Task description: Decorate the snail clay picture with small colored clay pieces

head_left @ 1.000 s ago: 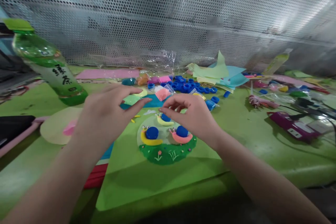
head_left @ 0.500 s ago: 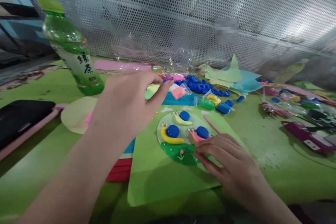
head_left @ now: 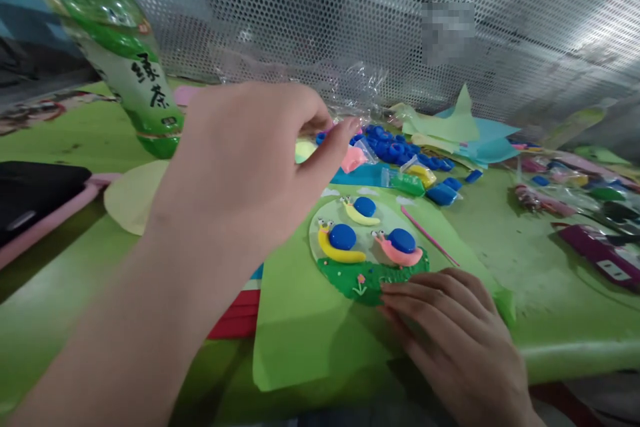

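My left hand (head_left: pixel 250 153) is raised over the left part of the work, thumb stretched out and fingers curled. A gap shows between thumb and fingers, and I see nothing held there. My right hand (head_left: pixel 450 327) bends at the lower right edge of a round clay picture (head_left: pixel 325 275), fingertips close together against its green grass. Anything pinched there is hidden. On the picture sit a yellow snail (head_left: pixel 345 255), a pale yellow snail (head_left: pixel 367 219) and a pink snail (head_left: pixel 400 255), each with a blue cap as shell. A small clay flower (head_left: pixel 361 280) stands in the grass.
The picture lies on a green sheet (head_left: pixel 290 340). Behind are blue caps (head_left: pixel 390 147), clay packets (head_left: pixel 407 182) and folded papers (head_left: pixel 450 123). A green tea bottle (head_left: pixel 135 73) and a phone (head_left: pixel 40 193) stand left; a purple power strip (head_left: pixel 595 250) lies right.
My view has shifted slightly. My left hand has moved right and closer to the packets. My right hand has drawn down, uncovering the pink snail; its fingertips remain at the grass.
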`<state>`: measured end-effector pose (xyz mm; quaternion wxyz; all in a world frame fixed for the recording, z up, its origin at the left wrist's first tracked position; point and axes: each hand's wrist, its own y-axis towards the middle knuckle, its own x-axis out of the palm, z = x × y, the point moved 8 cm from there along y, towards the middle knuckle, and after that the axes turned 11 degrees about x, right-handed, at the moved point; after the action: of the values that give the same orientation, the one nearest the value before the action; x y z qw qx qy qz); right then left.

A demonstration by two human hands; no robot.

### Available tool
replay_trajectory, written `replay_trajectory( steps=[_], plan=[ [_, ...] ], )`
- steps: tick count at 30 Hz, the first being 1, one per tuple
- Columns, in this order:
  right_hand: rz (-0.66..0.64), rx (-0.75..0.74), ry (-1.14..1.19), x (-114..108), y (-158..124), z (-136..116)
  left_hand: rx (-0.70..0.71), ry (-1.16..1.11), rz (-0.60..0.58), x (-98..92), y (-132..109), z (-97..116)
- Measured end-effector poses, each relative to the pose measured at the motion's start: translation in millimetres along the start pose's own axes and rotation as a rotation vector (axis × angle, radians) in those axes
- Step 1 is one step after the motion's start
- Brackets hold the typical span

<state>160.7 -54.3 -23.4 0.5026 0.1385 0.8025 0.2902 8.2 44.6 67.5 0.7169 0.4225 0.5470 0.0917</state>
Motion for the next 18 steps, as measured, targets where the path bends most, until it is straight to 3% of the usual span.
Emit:
replay_trajectory(
  steps=[6, 12, 18],
  plan=[
    [0.056, 0.005, -0.087, 0.6, 1.0, -0.4, -0.011, 0.033, 0.001, -2.7, -1.2, 4.5],
    [0.052, -0.011, -0.165, 7.4, -4.1, 0.6, 0.005, 0.010, -0.123, -0.1, 0.9, 5.9],
    [0.061, 0.006, -0.191, 5.1, -3.9, 2.6, 0.059, -0.020, -0.146, 2.8, 4.3, 4.9]
  ],
)
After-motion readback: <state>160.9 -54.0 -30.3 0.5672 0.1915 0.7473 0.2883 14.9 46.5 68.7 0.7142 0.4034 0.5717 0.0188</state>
